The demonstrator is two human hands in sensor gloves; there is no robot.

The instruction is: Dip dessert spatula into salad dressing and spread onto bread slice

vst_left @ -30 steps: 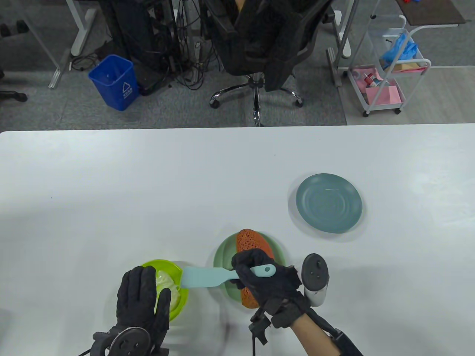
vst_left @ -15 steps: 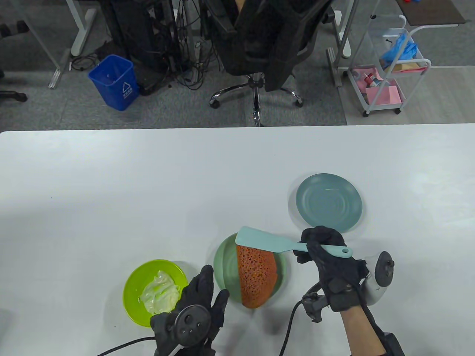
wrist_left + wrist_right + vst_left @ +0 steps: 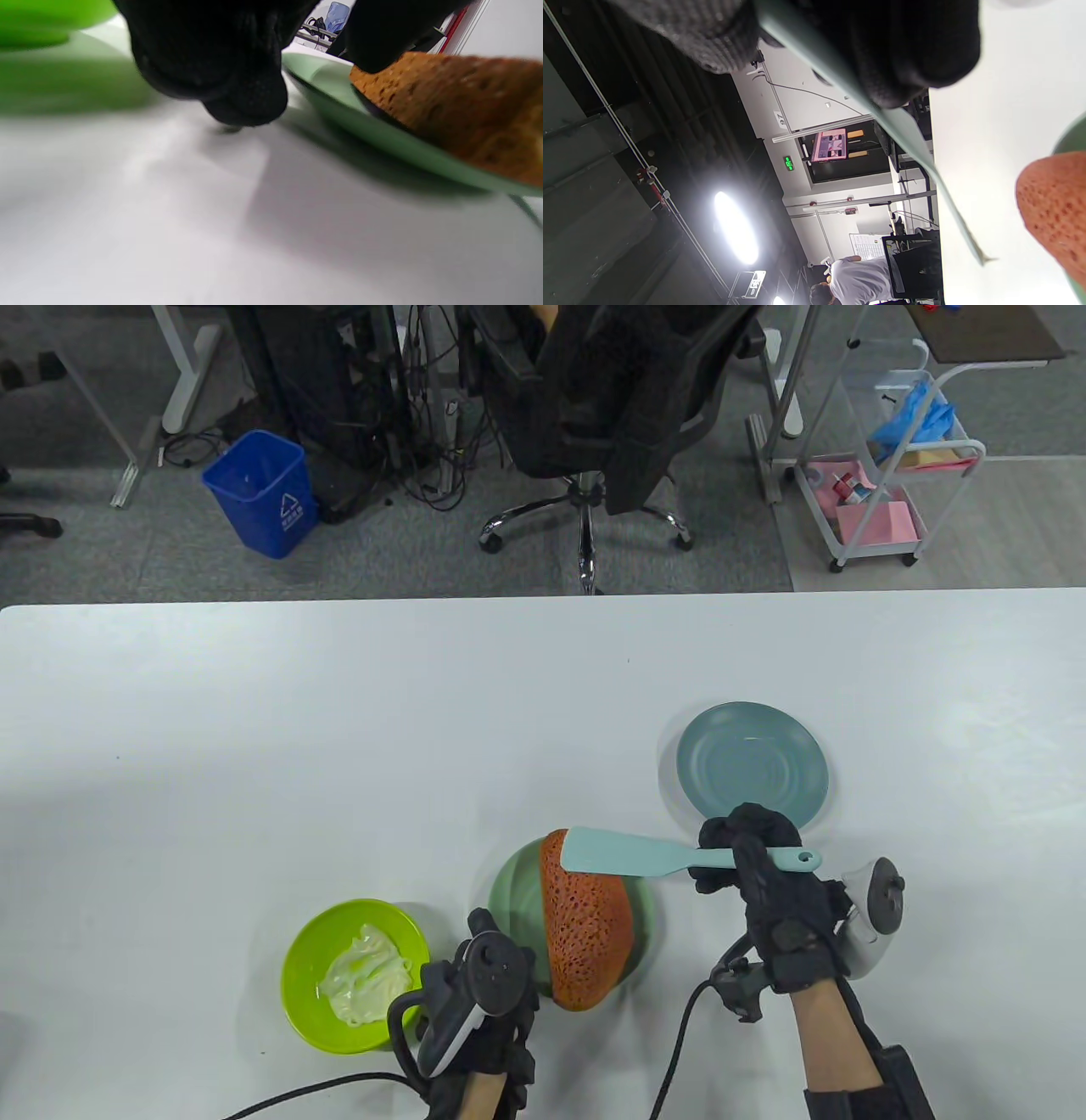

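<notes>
In the table view my right hand (image 3: 747,857) grips the handle of the light-blue dessert spatula (image 3: 628,855). Its blade lies flat over the far end of the orange-brown bread slice (image 3: 585,929), which rests on the green plate (image 3: 509,895). The right wrist view shows the spatula (image 3: 908,131) edge-on, just off the bread (image 3: 1056,199). My left hand (image 3: 488,1010) sits at the plate's near-left rim, with the tracker hiding its fingers. In the left wrist view its fingers (image 3: 237,84) touch the table beside the plate (image 3: 339,101), and one rests at the bread (image 3: 458,106). The lime bowl (image 3: 305,976) holds white dressing (image 3: 369,971).
A blue-grey plate (image 3: 752,770) lies just beyond my right hand. Glove cables trail off the table's near edge. A black office chair (image 3: 611,398) stands past the table's far edge.
My right hand carried the spatula from the lime bowl to the right, over the far end of the bread. My left hand left the bowl and moved right to the green plate's near-left rim.
</notes>
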